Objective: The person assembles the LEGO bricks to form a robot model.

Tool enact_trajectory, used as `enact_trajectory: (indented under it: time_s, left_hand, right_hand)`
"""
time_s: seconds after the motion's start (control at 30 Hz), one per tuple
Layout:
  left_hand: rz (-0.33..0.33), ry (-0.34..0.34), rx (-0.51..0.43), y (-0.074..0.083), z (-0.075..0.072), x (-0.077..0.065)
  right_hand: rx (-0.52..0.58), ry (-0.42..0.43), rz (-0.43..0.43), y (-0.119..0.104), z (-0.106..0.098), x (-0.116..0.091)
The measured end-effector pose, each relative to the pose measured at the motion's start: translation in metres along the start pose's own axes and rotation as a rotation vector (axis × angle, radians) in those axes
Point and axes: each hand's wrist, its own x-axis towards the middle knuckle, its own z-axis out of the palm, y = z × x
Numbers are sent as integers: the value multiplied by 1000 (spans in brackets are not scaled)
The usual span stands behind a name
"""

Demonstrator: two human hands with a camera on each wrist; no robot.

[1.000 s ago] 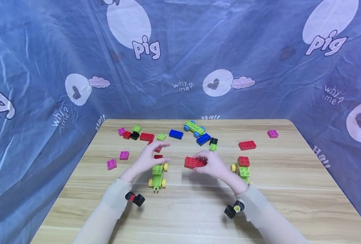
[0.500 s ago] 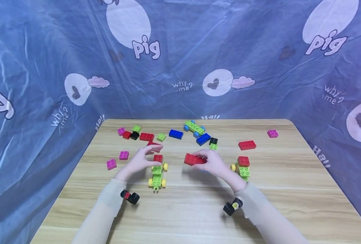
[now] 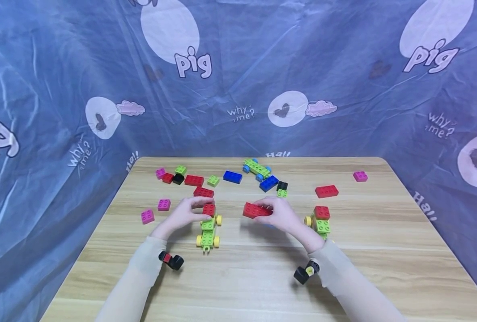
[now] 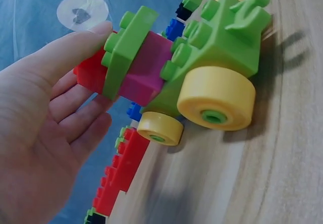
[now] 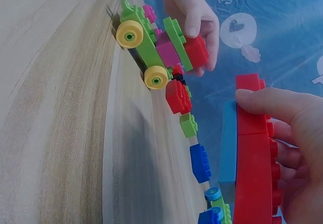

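In the head view my left hand (image 3: 181, 213) pinches a red brick (image 3: 209, 209) on top of a toy car (image 3: 207, 238) with a green base and yellow wheels. The left wrist view shows that red brick (image 4: 91, 72) beyond a green brick (image 4: 126, 52), which sits on a pink brick (image 4: 149, 65) on the car. My right hand (image 3: 282, 217) holds joined red bricks (image 3: 252, 210) above the table; a blue brick (image 5: 228, 148) is attached beneath them. Part of this assembly is behind the right fingers. Beside my right forearm stands another yellow-wheeled car (image 3: 322, 226) topped with a red brick.
Along the back lie a blue-wheeled car base (image 3: 257, 168), blue bricks (image 3: 232, 177), red bricks (image 3: 194, 180) and small green and black bricks. Pink bricks (image 3: 163, 205) lie at the left. A red brick (image 3: 326, 191) and a pink brick (image 3: 360, 176) lie at the right.
My left hand has come down and left to the car, and its fingers have closed round the red brick on top. The right hand keeps hold of its bricks, nearly still.
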Motion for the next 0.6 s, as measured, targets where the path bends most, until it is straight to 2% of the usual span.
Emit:
enact_trajectory:
  time_s: [0.17,0.6]
  left_hand:
    - [-36,-8,20,-5,1,1]
    - [-37,13,15,-7,5,2]
  right_hand:
    - [4,2,-2,1,0,-1]
    - [8,11,-13,5,1,-4]
